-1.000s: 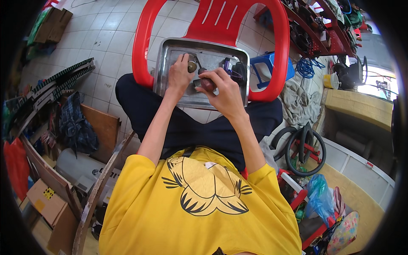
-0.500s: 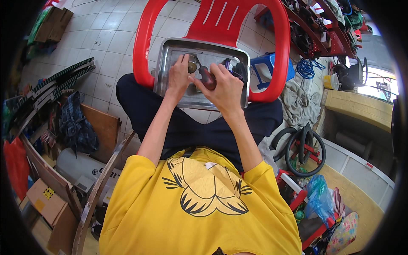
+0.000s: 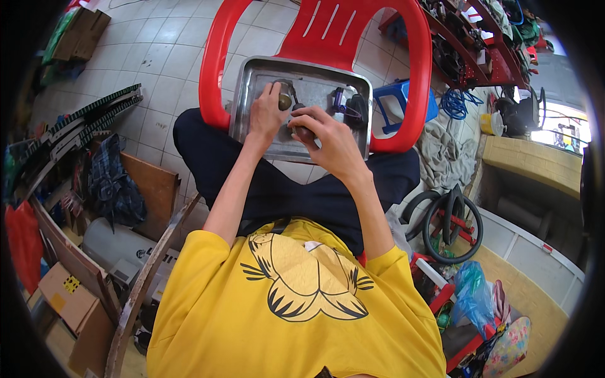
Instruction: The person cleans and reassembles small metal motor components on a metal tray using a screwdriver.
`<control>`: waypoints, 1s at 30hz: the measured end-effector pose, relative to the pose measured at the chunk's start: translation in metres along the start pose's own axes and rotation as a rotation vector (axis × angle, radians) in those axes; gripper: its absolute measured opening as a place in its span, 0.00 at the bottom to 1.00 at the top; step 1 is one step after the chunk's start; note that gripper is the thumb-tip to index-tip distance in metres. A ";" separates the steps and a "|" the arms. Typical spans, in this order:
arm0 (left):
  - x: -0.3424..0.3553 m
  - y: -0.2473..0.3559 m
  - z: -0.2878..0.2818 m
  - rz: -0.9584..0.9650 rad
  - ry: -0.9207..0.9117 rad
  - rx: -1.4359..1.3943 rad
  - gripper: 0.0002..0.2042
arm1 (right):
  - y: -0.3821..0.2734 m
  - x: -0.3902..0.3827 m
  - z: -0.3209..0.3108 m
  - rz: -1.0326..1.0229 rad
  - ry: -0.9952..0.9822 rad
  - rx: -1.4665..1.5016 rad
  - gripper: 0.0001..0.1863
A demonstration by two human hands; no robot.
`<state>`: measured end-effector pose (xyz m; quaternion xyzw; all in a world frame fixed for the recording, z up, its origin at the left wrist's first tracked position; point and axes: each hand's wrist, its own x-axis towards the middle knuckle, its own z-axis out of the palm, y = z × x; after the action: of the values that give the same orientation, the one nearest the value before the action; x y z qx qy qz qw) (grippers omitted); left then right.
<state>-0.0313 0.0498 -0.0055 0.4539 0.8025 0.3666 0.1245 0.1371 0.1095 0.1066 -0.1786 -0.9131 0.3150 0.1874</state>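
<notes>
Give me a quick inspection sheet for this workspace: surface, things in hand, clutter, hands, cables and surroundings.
Surface: metal tray between the arms of a red chair.
Things in hand: round brass-coloured part; brown-handled tool.
Clutter: purple item and black item at the tray's right.
Hands: left hand holds the round part; right hand grips the tool's handle.
Cables: blue coil at right, cable or hose unclear.
Surroundings: tiled floor, blue stool, black wheel, cardboard box.

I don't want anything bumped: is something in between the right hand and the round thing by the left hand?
Between the right hand and the round piece, only a dark shaft, apparently part of the brown-handled tool, shows. The purple thing lies off to the right.
</notes>
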 end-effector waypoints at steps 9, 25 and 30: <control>-0.003 -0.003 0.002 0.023 -0.029 0.027 0.20 | -0.005 0.008 0.000 0.080 0.041 -0.162 0.21; -0.010 -0.011 0.000 0.030 -0.069 0.053 0.30 | -0.003 0.003 -0.012 -0.006 -0.097 0.028 0.11; -0.006 -0.008 0.002 0.028 -0.063 0.058 0.29 | -0.010 -0.004 -0.001 0.018 -0.056 -0.001 0.17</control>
<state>-0.0318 0.0431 -0.0132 0.4798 0.8020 0.3305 0.1316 0.1391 0.1006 0.1123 -0.1782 -0.9165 0.3211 0.1586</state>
